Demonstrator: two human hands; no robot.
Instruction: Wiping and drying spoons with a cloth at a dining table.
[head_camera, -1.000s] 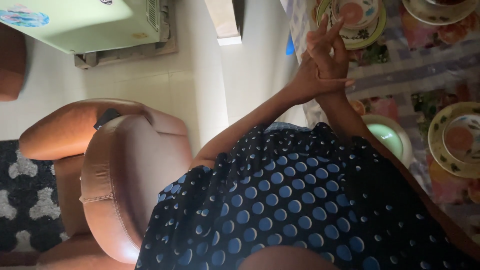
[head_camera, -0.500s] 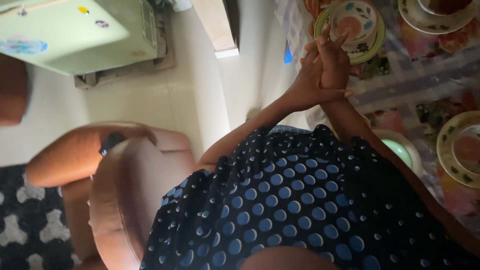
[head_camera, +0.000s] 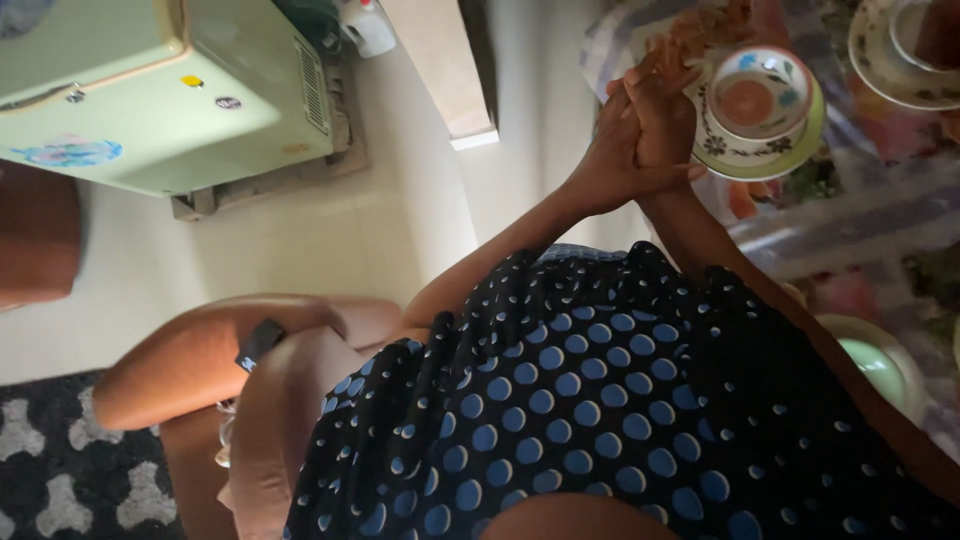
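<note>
Left hand (head_camera: 612, 160) and right hand (head_camera: 668, 118) are pressed together, fingers wrapped round each other, holding no object, right at the edge of the floral tablecloth (head_camera: 860, 200). Nearest thing is the patterned bowl (head_camera: 760, 100) on a green-rimmed saucer (head_camera: 775, 160), just beside the right hand, can't tell if touching. Brown armchair (head_camera: 230, 400) sits lower left, pale green appliance (head_camera: 150, 90) upper left

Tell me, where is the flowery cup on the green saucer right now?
In the head view the flowery cup sits on its green saucer at the upper right, on the patterned tablecloth, just right of the person's clasped hands.
</note>
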